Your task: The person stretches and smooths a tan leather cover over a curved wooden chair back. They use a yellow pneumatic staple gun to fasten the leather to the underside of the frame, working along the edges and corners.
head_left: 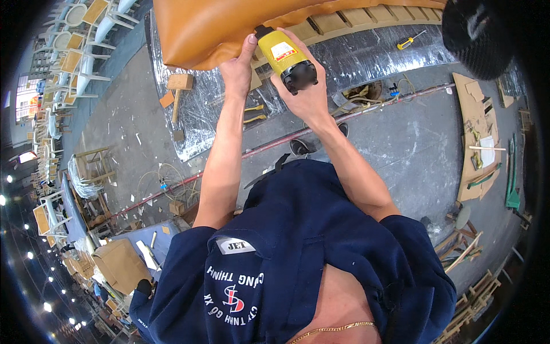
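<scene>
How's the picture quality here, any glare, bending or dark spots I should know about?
Head view: strong fisheye bending, black corners around the rim; the silver foil sheet glares brightly; lamps at lower left blow out to white dots; a dark blurred object blocks the upper right; the right hand and the yellow tool it holds are sharp and evenly lit.

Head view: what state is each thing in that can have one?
Stapler: gripped in right hand, nose against the leather edge.
Leather: pulled over the wooden frame, pinched by left hand.
Mallet: lying unused.
Screwdriver: lying unused.
</scene>
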